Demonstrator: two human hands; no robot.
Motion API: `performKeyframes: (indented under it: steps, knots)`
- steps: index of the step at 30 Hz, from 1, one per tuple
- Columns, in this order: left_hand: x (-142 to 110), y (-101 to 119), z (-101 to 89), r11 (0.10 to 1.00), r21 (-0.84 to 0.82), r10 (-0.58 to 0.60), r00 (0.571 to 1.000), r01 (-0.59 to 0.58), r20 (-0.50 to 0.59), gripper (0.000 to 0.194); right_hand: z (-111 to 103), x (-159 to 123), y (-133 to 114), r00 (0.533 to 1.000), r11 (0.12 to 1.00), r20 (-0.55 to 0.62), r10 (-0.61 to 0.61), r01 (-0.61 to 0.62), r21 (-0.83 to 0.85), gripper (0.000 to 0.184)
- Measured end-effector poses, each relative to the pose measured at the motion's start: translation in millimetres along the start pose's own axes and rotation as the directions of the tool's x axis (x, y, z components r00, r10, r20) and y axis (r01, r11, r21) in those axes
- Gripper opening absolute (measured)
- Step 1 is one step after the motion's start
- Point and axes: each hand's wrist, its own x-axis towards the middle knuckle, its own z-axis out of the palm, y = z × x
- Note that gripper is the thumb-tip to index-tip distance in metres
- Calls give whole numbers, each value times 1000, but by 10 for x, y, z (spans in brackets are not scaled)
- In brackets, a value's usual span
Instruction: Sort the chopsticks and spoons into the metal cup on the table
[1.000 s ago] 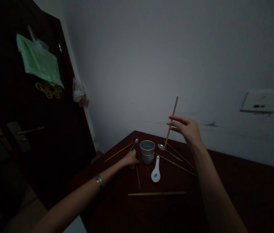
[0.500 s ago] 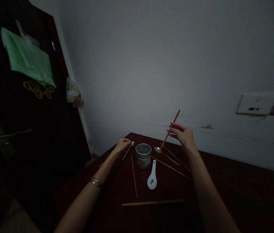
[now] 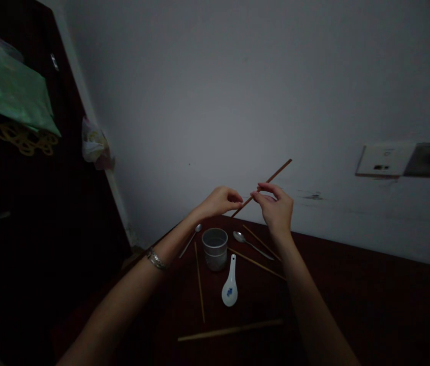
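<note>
Chopstick (image 3: 280, 170) handling with both hands looks like the current step, and imo the next move just calls for a light, steady pinch. White spoon (image 3: 230, 292) sits nearest, then the metal cup (image 3: 215, 254); beyond, the chopstick slants up between the hands, right hand (image 3: 279, 212) pinching mid-length, left hand (image 3: 218, 201) by the lower part, can't tell if pinching.

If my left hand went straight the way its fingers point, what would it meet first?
Your left hand would probably meet the raised chopstick first, then your right hand; depth is unclear.
</note>
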Motion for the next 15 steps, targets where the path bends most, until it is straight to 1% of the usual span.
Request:
performKeyframes:
  steps: [3, 6, 8, 10, 12, 14, 15]
  knots:
    - [-3, -24, 104, 999, -41, -34, 998, 36, 43, 20, -8, 6, -8, 1000, 1000, -18, -13, 13, -19, 33]
    - [10, -70, 159, 999, -17, -41, 999, 42, 27, 23, -17, 21, 20, 1000, 1000, -12, -6, 5, -25, 34]
    - [47, -149, 146, 998, 42, -41, 999, 41, 3, 23, -30, 36, 36, 1000, 999, 11, 11, -10, -33, 34]
    - [89, -306, 94, 987, 139, -75, 997, 77, -21, 22, -56, 54, 34, 999, 999, 26, 25, -23, -47, 34]
    - [108, -549, 26, 953, 266, -145, 989, 148, -34, 19, -99, 77, 12, 999, 998, 20, 35, -34, -51, 33]
    - [81, -845, -20, 901, 363, -247, 969, 237, -18, 17, -154, 102, -22, 999, 998, -7, 47, -47, -41, 31]
    - [50, -995, -25, 873, 387, -315, 949, 297, -16, 17, -183, 115, -40, 998, 998, -21, 54, -55, -33, 30]
